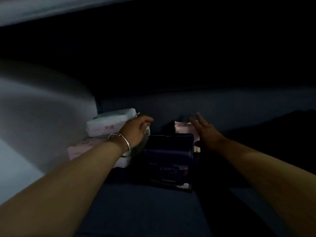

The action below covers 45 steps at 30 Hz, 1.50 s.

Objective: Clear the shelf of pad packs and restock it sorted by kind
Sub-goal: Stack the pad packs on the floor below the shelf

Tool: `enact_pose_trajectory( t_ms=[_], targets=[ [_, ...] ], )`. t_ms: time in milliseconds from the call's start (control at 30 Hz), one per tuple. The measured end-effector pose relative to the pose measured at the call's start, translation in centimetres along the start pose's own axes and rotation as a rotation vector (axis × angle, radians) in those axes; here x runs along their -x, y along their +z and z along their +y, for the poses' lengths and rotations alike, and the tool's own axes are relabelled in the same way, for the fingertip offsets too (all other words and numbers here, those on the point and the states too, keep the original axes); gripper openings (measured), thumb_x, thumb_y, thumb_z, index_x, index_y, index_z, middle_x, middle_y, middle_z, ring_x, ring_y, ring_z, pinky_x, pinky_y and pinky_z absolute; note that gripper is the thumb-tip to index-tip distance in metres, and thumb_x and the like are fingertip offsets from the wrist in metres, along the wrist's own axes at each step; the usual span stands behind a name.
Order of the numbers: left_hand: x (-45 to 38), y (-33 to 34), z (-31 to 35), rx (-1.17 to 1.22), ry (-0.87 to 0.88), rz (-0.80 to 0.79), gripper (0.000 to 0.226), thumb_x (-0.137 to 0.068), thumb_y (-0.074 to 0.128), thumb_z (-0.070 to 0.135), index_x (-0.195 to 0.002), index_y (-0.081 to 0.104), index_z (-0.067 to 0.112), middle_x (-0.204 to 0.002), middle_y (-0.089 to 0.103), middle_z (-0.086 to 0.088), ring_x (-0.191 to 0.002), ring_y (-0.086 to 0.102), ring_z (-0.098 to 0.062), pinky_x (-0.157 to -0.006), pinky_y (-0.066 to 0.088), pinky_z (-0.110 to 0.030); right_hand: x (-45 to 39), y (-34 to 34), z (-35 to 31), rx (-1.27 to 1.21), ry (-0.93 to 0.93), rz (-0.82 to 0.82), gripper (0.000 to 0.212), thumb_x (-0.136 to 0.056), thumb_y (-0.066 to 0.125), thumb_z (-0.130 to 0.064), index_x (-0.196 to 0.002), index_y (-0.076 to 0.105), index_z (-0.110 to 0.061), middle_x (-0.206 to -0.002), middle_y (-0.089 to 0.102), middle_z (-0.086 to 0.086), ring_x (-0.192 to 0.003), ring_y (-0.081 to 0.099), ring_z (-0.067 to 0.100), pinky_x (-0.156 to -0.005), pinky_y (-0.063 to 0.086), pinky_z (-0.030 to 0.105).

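Observation:
Both arms reach deep into a dim shelf [153, 211]. A white pad pack [109, 123] lies on a pink pack [85, 147] in the back left corner. A dark purple pack [169, 156] stands in the middle, with a pale pink pack [183, 126] behind it. My left hand [136, 129], with a metal bangle on the wrist, hovers beside the white pack, fingers loosely curled and holding nothing I can see. My right hand [206, 132] is spread flat, fingers straight, beside the pale pink pack and the purple pack's right side.
A light side wall [42, 108] closes the shelf on the left. The shelf above [51, 12] hangs low overhead. The right part of the shelf lies in deep shadow, and its contents cannot be made out.

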State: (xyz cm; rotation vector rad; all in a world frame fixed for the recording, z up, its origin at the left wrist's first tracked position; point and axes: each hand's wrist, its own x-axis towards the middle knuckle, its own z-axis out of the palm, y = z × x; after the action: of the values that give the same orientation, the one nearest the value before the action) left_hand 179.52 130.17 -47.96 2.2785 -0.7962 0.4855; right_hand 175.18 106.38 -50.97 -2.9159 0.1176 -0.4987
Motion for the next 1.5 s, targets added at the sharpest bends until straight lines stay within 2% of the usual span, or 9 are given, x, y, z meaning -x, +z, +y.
enact_pose_trajectory(
  t_ms=[133, 300, 467, 600, 833, 1100, 1300, 1433, 1500],
  targets=[
    [-0.2, 0.9, -2.5, 0.044, -0.014, -0.003, 0.035, -0.098, 0.035, -0.001, -0.128, 0.052, 0.004, -0.125, 0.058, -0.016, -0.115, 0.054, -0.022, -0.082, 0.033, -0.006, -1.8, 0.9, 0.1, -0.042, 0.039, -0.066, 0.098, -0.087, 0.064, -0.019, -0.150, -0.011, -0.017, -0.157, -0.002, 0.015, -0.141, 0.019, 0.038, -0.114, 0.025, 0.038],
    [0.2, 1.4, -3.7, 0.088, -0.021, 0.030, 0.043, -0.088, 0.037, -0.018, -0.122, 0.056, -0.001, -0.123, 0.057, -0.019, -0.113, 0.054, -0.024, -0.093, 0.040, -0.018, -2.6, 0.2, -0.7, 0.098, 0.152, 0.101, 0.054, -0.089, 0.060, -0.024, -0.138, 0.042, -0.012, -0.142, 0.031, 0.017, -0.131, 0.028, 0.036, -0.109, 0.030, 0.044],
    [1.3, 0.6, -3.8, -0.007, 0.002, 0.088, 0.044, -0.085, 0.037, -0.016, -0.119, 0.058, 0.002, -0.121, 0.058, -0.015, -0.113, 0.055, -0.024, -0.089, 0.035, -0.010, -2.7, -0.4, -1.0, -0.032, 0.082, 0.037, 0.068, -0.080, 0.070, -0.010, -0.137, 0.034, -0.001, -0.142, 0.034, 0.020, -0.130, 0.038, 0.035, -0.103, 0.033, 0.035],
    [2.4, -0.3, -3.5, -0.036, -0.037, 0.078, 0.045, -0.084, 0.039, -0.014, -0.120, 0.058, 0.004, -0.121, 0.055, -0.011, -0.111, 0.055, -0.023, -0.085, 0.036, -0.011, -1.0, -1.0, -1.3, 0.104, 0.122, 0.000, 0.087, -0.075, 0.075, -0.026, -0.143, 0.023, -0.007, -0.140, 0.030, 0.019, -0.129, 0.033, 0.039, -0.107, 0.033, 0.038],
    [4.6, -2.7, -3.8, -0.358, -0.244, 0.045, 0.056, -0.085, 0.061, 0.014, -0.137, 0.039, 0.011, -0.143, 0.035, -0.013, -0.133, 0.031, -0.029, -0.109, 0.026, -0.030, 3.4, -3.7, -2.7, 0.136, 0.107, 0.145, 0.067, -0.078, 0.069, -0.041, -0.130, 0.044, -0.007, -0.132, 0.043, 0.016, -0.124, 0.034, 0.033, -0.104, 0.026, 0.036],
    [6.0, -5.3, -7.4, -0.564, -0.510, -0.032, 0.079, -0.084, 0.058, 0.045, -0.146, 0.020, 0.013, -0.151, 0.024, -0.012, -0.138, 0.023, -0.032, -0.114, 0.024, -0.041, 3.0, -7.4, -7.6, -0.073, -0.027, 0.365, 0.077, -0.067, 0.083, -0.027, -0.128, 0.045, -0.002, -0.129, 0.049, 0.017, -0.122, 0.040, 0.033, -0.100, 0.026, 0.034],
    [5.4, -5.3, -9.9, -0.519, -0.694, -0.075, 0.099, -0.080, 0.058, 0.059, -0.149, 0.002, 0.016, -0.155, -0.005, -0.020, -0.143, -0.004, -0.040, -0.118, 0.010, -0.048, 1.0, -5.8, -10.1, -0.057, -0.117, 0.400, 0.090, -0.064, 0.084, -0.033, -0.138, 0.038, -0.009, -0.129, 0.048, 0.015, -0.120, 0.041, 0.035, -0.090, 0.025, 0.030],
    [4.5, -5.3, -11.5, -0.470, -0.766, -0.081, 0.108, -0.059, 0.056, 0.075, -0.146, 0.024, 0.021, -0.151, 0.021, -0.022, -0.137, 0.024, -0.043, -0.111, 0.028, -0.051, 0.3, -5.2, -11.5, -0.029, -0.155, 0.406, 0.091, -0.067, 0.082, -0.033, -0.141, 0.034, -0.009, -0.132, 0.046, 0.014, -0.120, 0.039, 0.034, -0.092, 0.027, 0.030],
    [4.8, -5.7, -11.6, -0.494, -0.738, -0.064, 0.098, -0.067, 0.055, 0.073, -0.145, 0.029, 0.019, -0.149, 0.024, -0.018, -0.138, 0.020, -0.040, -0.112, 0.024, -0.050, 0.2, -5.1, -12.0, -0.019, -0.167, 0.401, 0.091, -0.069, 0.081, -0.032, -0.142, 0.033, -0.009, -0.134, 0.044, 0.014, -0.122, 0.038, 0.034, -0.095, 0.027, 0.030]
  ],
)
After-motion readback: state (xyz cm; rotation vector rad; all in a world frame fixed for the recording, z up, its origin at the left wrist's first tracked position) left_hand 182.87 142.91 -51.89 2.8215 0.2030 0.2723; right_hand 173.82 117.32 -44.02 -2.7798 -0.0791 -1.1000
